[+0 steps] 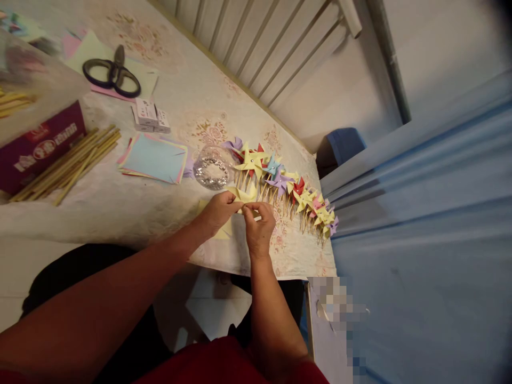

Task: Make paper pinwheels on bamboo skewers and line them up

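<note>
Between my two hands is a piece of yellow paper (pixel 245 195) with curled edges, like the pinwheels beyond it. My left hand (pixel 219 213) pinches it from the left. The fingers of my right hand (pixel 260 221) are closed on its near edge, and the fingertips of both hands nearly meet there. Just past them stands a round clear dish (pixel 212 169) of small shiny pins. A row of finished paper pinwheels (pixel 280 181) on sticks lies to the right. Under my left hand another yellow sheet (pixel 222 230) lies on the cloth.
Left of the dish are stacked coloured paper squares (pixel 154 159), small white boxes (pixel 150 116) and scissors (pixel 112 74) on more paper. Thin wooden sticks (pixel 76 160) lie by a purple box (pixel 44 144). A blue curtain (pixel 420 213) hangs at the right, beyond the table's end.
</note>
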`<state>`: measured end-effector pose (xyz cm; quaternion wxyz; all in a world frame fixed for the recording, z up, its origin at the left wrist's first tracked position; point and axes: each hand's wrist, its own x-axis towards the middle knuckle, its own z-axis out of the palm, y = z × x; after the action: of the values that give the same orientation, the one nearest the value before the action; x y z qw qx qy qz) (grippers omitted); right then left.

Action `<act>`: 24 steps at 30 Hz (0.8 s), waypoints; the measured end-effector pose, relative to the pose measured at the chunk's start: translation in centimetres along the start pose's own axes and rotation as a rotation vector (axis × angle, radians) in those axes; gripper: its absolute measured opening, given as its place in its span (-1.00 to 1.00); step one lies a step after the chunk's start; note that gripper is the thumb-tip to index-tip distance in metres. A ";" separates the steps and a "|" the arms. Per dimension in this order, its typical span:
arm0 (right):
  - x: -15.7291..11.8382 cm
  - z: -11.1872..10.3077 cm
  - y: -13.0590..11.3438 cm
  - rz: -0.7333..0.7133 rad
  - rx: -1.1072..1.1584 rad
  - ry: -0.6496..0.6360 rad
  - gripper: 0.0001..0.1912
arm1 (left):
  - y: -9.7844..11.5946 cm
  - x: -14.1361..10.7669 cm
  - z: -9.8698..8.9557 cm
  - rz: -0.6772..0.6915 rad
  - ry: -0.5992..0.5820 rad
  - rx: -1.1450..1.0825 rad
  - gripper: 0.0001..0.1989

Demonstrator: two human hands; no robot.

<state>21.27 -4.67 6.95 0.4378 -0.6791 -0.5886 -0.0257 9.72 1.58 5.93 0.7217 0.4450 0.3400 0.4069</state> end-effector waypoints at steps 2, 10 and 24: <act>0.1 -0.2 0.1 -0.043 -0.046 -0.007 -0.83 | 0.0 0.0 0.0 0.012 0.013 0.034 -0.78; 0.5 -0.5 0.3 -0.130 -0.121 -0.060 -0.84 | -0.8 0.5 0.0 -0.007 0.008 0.018 -0.80; 0.3 -0.3 0.6 -0.069 -0.092 -0.109 -0.84 | -0.7 0.4 -0.1 -0.047 0.034 0.125 -0.78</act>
<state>22.01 -4.55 6.90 0.3724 -0.6782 -0.6328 -0.0305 10.06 1.78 5.21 0.6961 0.4740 0.3874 0.3752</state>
